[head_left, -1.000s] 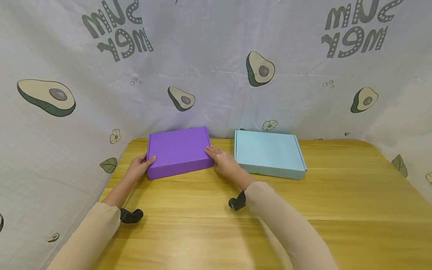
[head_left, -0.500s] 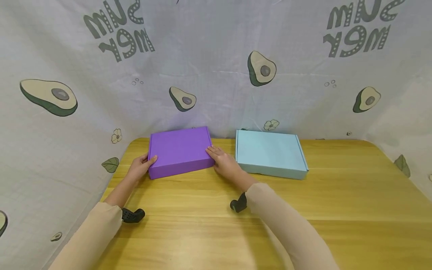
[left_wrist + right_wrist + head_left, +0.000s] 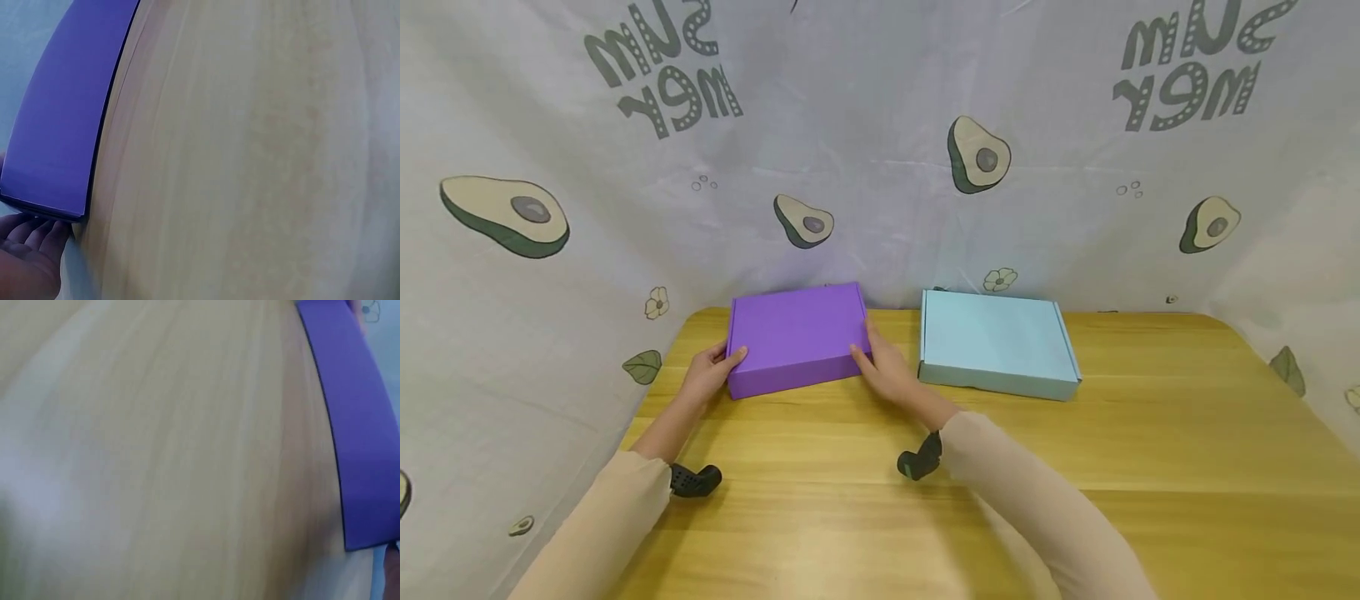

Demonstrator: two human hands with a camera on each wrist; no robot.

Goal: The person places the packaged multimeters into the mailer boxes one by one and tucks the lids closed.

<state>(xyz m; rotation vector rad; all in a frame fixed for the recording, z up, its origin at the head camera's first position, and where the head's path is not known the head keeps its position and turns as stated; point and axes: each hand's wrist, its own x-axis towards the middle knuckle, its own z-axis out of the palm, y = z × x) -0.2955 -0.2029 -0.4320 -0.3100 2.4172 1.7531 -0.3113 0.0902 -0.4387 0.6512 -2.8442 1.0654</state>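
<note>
A closed purple box [image 3: 797,333] lies slightly turned on the left part of the table, near the back edge. My left hand [image 3: 706,373] grips its left end, thumb on the lid and fingers against the side. In the left wrist view, the fingers of my left hand [image 3: 31,256] touch the short end of the purple box [image 3: 72,119]. At the right end, my right hand [image 3: 887,367] holds the front corner, with the thumb on the lid's edge and fingers along the side. The right wrist view shows only a sliver of that hand beside the purple box [image 3: 365,444].
A closed light blue box [image 3: 1000,337] stands to the right of the purple one, with a gap between them. Both rest on a wooden table [image 3: 820,500]. Behind hangs a white cloth [image 3: 880,200] printed with avocados. A black strap piece [image 3: 696,481] sits at the left wrist.
My right hand has shifted from lying over the purple box's right front corner to holding that end between thumb and fingers. The left hand and both boxes stay in place.
</note>
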